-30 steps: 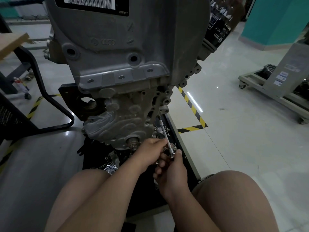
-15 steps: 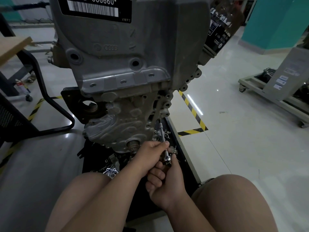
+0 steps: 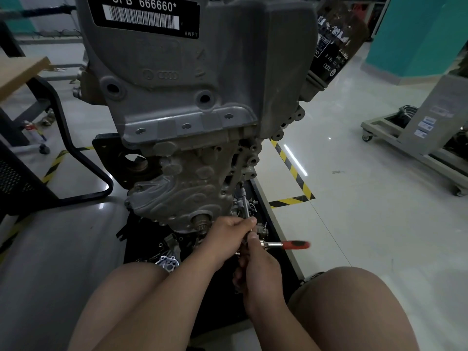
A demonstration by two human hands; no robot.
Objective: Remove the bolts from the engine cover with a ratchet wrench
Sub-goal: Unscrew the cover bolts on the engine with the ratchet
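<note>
Engine cover (image 3: 187, 188): grey cast metal, low on the front of the upright engine block (image 3: 192, 79), just above the black base tray (image 3: 263, 198). A short shaft stub (image 3: 201, 220) pokes out near its bottom edge.

Wrench (image 3: 291, 245): red-and-black handle points out to the right, roughly level, over the tray edge. Nothing is holding the handle. From the head a thin steel extension bar (image 3: 244, 198) runs up and away to the cover's lower right edge. What the tip sits on is too small and dark to make out.

Left hand (image 3: 228, 234): fingers curled round the lower part of the bar, close against the cover.

Right hand (image 3: 260, 267): just below the left, touching it. Thumb lies on top of the wrench head, other fingers curled underneath, gripping the head end.

Both forearms reach in between two bare knees; the person is crouched or seated low.

Tray: loose metal parts (image 3: 168, 262) lie on it left of the hands, more small hardware near the bar.

Higher on the block: a black barcode label (image 3: 144, 13) reading CFB 666660*. A black oil filter (image 3: 334, 51) sticks out at upper right.

Floor (image 3: 354, 211): pale, glossy tile, with yellow-and-black tape (image 3: 291, 171) running right of the tray. A black chair frame (image 3: 76, 153) and a wooden tabletop (image 3: 20, 72) stand to the left. A grey wheeled cart (image 3: 379, 133) stands well off to the right, below a teal wall (image 3: 417, 34).
</note>
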